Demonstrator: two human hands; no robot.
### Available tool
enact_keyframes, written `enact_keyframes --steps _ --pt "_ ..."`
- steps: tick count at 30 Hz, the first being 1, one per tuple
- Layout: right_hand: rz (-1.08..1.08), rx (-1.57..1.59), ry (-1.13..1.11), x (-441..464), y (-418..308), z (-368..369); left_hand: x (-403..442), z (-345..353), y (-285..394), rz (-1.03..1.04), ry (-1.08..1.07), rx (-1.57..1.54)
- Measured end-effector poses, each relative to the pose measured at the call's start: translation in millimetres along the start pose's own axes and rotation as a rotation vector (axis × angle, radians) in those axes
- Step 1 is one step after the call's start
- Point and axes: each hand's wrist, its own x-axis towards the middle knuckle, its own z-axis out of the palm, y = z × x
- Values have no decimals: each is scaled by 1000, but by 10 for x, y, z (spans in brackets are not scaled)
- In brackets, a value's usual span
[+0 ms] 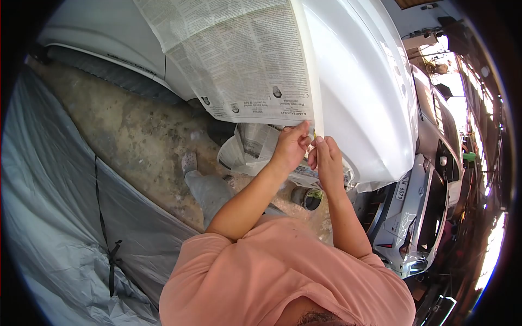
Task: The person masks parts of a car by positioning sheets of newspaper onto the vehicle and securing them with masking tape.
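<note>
Printed newspaper [239,60] covers the side of a white car body panel [359,81], with a pale strip of masking tape [312,81] along its right edge. At the lower end of that strip, my left hand [292,145] is closed in a pinch by the newspaper's corner; what its fingers hold, if anything, is hidden. Close beside it, my right hand [326,153] has its fingers closed around a thin, pointed yellowish and dark piece [315,132], too small to identify. More newspaper [255,142] hangs crumpled below and behind my hands.
A dark round container [312,202] stands on the concrete floor [130,125] below my arms. Grey sheeting with a black strap [70,206] covers something at left. A silver car [410,217] is parked at right. A tyre [114,73] lies along the upper left.
</note>
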Motion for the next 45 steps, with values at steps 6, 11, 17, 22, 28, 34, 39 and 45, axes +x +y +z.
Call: enact_keyframes --steps 6,11,17,22,28,34,39,45 --pt "-7 33 21 76 45 -6 -86 30 6 -74 -161 37" --pt "-26 -54 23 119 112 -39 -122 32 15 11 -58 127" --pt "93 21 -17 40 -92 -65 -466 170 266 14 304 320" --pt "-34 296 -5 40 81 84 -850 301 856 51 -17 1309" --pt "-31 184 -14 9 -161 62 -371 1878 1449 731 -925 2280" --pt "-136 -7 124 -46 -365 62 402 2280 1635 399 -1494 2628" --pt "-115 -91 249 -58 -381 6 652 2531 1512 -167 -1501 2808" --pt "-167 -174 434 -58 -436 54 676 2757 1445 -268 -1442 2797"
